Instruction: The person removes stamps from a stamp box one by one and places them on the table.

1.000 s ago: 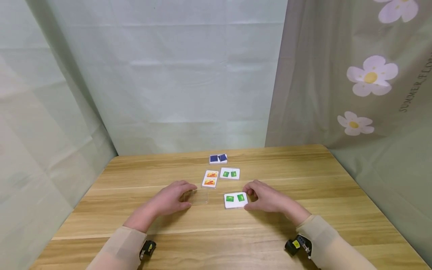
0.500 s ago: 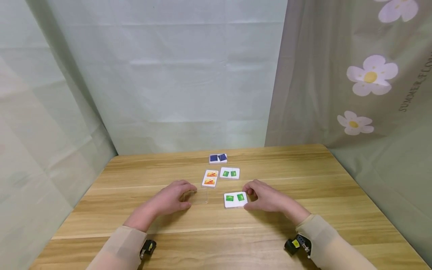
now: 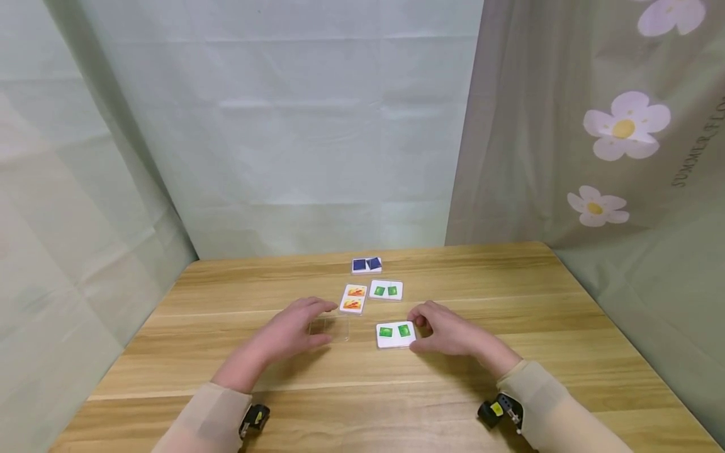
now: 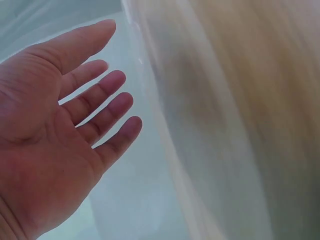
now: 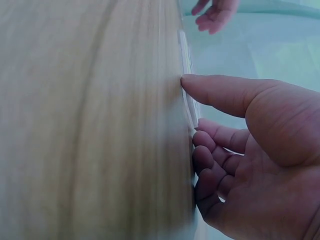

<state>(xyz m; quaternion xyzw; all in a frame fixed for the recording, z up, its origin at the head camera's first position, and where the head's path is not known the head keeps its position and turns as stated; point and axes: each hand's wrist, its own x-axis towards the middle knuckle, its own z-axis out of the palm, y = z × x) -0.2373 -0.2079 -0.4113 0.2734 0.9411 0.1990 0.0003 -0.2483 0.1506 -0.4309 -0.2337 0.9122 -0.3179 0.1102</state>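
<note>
My left hand [image 3: 291, 330] is held with its fingers spread and relaxed over the left part of a clear plastic case [image 3: 340, 328]. In the left wrist view that hand [image 4: 70, 115] shows an open palm with nothing in it. On the table lies a white card [image 3: 394, 343] with two green pictures, in a thin clear holder. My right hand [image 3: 447, 330] pinches this card by its right end, thumb on the near edge and index finger on the far one. The card [image 5: 188, 95] appears edge-on in the right wrist view, flat against the wood.
Behind the hands lie a card with two orange pictures [image 3: 353, 299], another with two green pictures [image 3: 386, 290] and one with two dark blue squares [image 3: 367, 265]. Pale curtains [image 3: 283, 126] hang around the wooden table [image 3: 481, 277].
My left hand has risen off the clear case and shifted slightly right, its fingers opening wider. The right hand and the card it pinches have stayed in place.
</note>
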